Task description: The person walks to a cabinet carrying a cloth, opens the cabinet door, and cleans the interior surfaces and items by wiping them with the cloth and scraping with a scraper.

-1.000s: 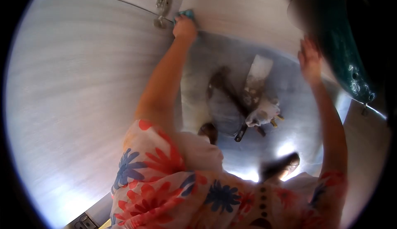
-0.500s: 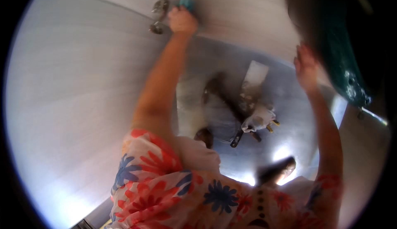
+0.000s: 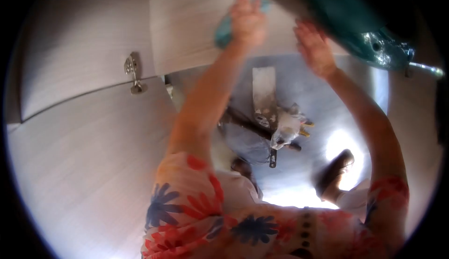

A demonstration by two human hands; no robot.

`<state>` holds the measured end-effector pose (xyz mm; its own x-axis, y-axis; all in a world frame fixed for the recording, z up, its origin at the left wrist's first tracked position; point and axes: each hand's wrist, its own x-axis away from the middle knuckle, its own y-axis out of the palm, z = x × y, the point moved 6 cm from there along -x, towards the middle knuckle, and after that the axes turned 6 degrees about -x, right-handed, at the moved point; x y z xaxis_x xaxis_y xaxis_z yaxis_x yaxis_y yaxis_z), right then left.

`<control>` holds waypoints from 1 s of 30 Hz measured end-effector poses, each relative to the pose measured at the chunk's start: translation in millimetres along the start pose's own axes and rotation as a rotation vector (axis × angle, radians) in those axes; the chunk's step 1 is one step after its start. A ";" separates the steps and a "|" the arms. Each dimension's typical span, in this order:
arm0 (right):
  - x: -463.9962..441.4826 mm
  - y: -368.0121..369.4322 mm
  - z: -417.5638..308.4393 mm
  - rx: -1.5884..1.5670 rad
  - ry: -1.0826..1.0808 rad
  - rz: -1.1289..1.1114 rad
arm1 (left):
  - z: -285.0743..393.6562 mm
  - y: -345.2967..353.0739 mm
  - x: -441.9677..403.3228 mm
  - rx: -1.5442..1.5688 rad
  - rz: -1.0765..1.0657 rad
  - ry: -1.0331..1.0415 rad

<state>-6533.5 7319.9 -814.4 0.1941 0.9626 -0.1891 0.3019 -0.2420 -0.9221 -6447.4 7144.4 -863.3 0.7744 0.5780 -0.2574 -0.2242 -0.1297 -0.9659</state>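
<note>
My left hand (image 3: 249, 24), blurred by motion, presses a teal cloth (image 3: 223, 33) against a pale wood-grain panel (image 3: 187, 30). Parts of the cloth stick out on both sides of the fingers. To the right, my right hand (image 3: 315, 48) is held with its fingers stretched out and nothing in them. It lies over or against the same panel near its lower right part; I cannot tell how firmly it touches. A metal cabinet hinge (image 3: 134, 74) sits at the panel seam to the left of my left arm.
A shiny dark green object (image 3: 374, 44) with holes hangs at the upper right, close to my right hand. On the grey floor (image 3: 299, 86) lie a white stained strip (image 3: 264, 88), dark tools (image 3: 248, 123) and a plastic bag (image 3: 286, 130). My shoes (image 3: 334, 172) stand nearby.
My left hand has slid the cloth rightward across the panel, away from the hinge. The view has shifted, and my right hand now appears further left and higher.
</note>
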 end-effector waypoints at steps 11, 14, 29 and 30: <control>8.2 17.3 12.9 -0.012 0.052 -0.075 | -242.8 -27.1 1.0 -0.154 -0.023 -0.364; 10.5 25.3 14.8 -0.041 0.075 -0.028 | -285.1 4.0 -45.7 -0.311 -0.043 -0.417; 7.1 12.2 10.7 0.049 0.102 -0.085 | -183.8 -15.7 -42.7 -0.050 0.119 0.132; 6.2 12.3 10.5 0.050 0.109 -0.090 | -215.1 -7.6 -49.7 -0.115 0.097 -0.040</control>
<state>-6538.3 7324.2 -830.4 0.2695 0.9605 -0.0694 0.2765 -0.1463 -0.9498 -6356.9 6943.3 -849.5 0.7280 0.5893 -0.3503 -0.2256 -0.2767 -0.9341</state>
